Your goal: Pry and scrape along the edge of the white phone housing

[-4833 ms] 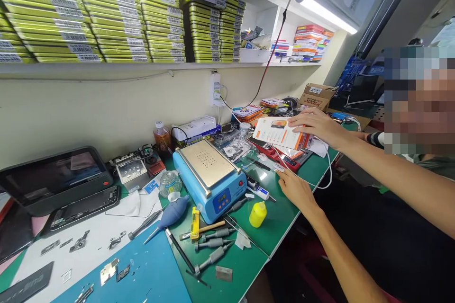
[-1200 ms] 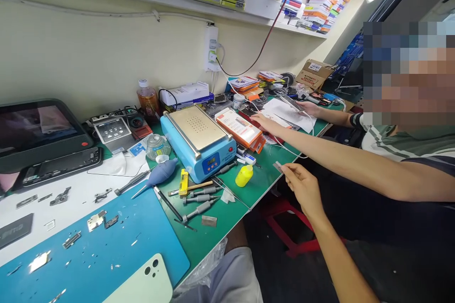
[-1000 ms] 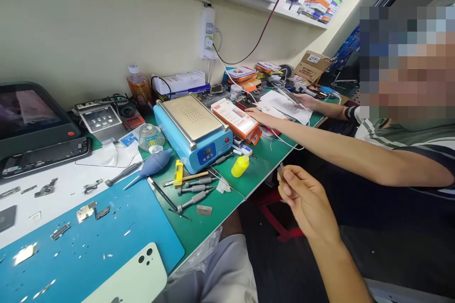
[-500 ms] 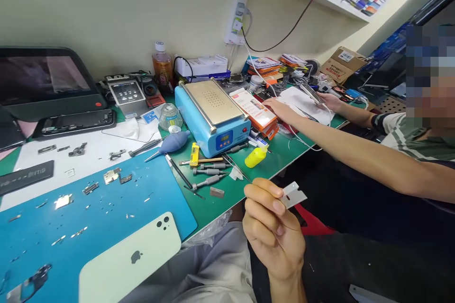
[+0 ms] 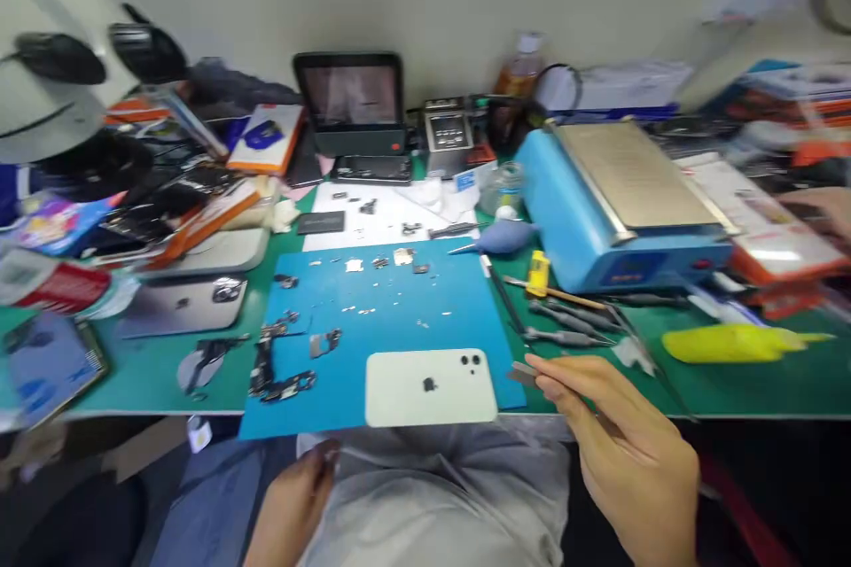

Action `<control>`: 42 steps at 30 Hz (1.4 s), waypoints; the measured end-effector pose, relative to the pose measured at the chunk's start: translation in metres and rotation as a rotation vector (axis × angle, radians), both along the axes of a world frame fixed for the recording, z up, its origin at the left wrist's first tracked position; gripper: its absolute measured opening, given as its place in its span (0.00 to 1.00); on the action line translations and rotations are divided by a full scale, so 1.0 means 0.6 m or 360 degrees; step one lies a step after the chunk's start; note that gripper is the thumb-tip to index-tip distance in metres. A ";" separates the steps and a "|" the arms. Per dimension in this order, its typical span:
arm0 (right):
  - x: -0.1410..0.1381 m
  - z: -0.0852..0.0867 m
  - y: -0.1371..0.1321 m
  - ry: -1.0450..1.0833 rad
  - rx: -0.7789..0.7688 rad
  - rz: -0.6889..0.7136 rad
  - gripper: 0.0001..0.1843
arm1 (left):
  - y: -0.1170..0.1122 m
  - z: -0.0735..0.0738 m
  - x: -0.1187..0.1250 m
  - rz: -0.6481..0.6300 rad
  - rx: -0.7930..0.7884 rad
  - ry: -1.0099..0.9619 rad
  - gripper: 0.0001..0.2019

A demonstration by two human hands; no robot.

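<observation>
My right hand (image 5: 628, 438) is over the front edge of the bench, thumb and forefinger pinched on a small flat grey razor blade (image 5: 524, 374). The blade is close to the lower right corner of the blue mat (image 5: 465, 310). Left of it, a pale green phone back (image 5: 412, 390) lies on the mat, camera lenses at its upper right. My left hand (image 5: 296, 496) is low by my lap, below the mat's front edge; its fingers are shadowed and blurred. Small phone parts (image 5: 325, 343) are scattered over the mat.
A blue heating plate machine (image 5: 565, 221) stands at the right, with screwdrivers (image 5: 565, 337) and a yellow bottle (image 5: 724, 343) before it. A blue air blower (image 5: 505, 236) lies behind the mat. Phones (image 5: 183, 306) and clutter fill the left side. A screen (image 5: 349, 97) stands behind.
The view has swung left and now faces the bench squarely. My right hand has moved from beside the bench to near the mat's corner. My left hand has come into view.
</observation>
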State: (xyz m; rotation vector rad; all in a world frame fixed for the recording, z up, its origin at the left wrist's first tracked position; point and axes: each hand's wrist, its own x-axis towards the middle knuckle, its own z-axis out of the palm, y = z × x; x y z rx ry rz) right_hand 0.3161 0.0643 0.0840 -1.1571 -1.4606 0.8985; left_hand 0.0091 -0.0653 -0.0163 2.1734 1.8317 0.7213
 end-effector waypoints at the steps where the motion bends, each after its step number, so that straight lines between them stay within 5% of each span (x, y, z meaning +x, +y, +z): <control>1: -0.014 -0.003 0.011 -0.0130 0.0091 0.0086 0.13 | -0.007 0.002 -0.006 -0.0057 0.0113 -0.0019 0.15; 5: -0.086 -0.007 0.053 -0.0502 0.0363 0.0389 0.10 | -0.001 0.049 0.000 -0.0180 0.0501 -0.0139 0.04; 10: -0.162 -0.021 0.090 -0.0835 0.0548 0.0651 0.05 | 0.076 0.110 0.014 0.0175 0.0389 -0.0097 0.12; 15: -0.179 -0.037 0.098 -0.0981 0.0630 0.0727 0.04 | 0.117 0.102 0.017 0.0224 0.0274 -0.0046 0.22; 32: -0.172 -0.036 0.098 -0.1177 0.0793 0.0834 0.04 | 0.111 0.086 0.016 0.0167 0.0228 -0.0014 0.22; 42: -0.175 -0.007 0.103 -0.1479 0.0989 0.0894 0.08 | 0.111 0.086 0.014 0.0164 0.0209 -0.0007 0.23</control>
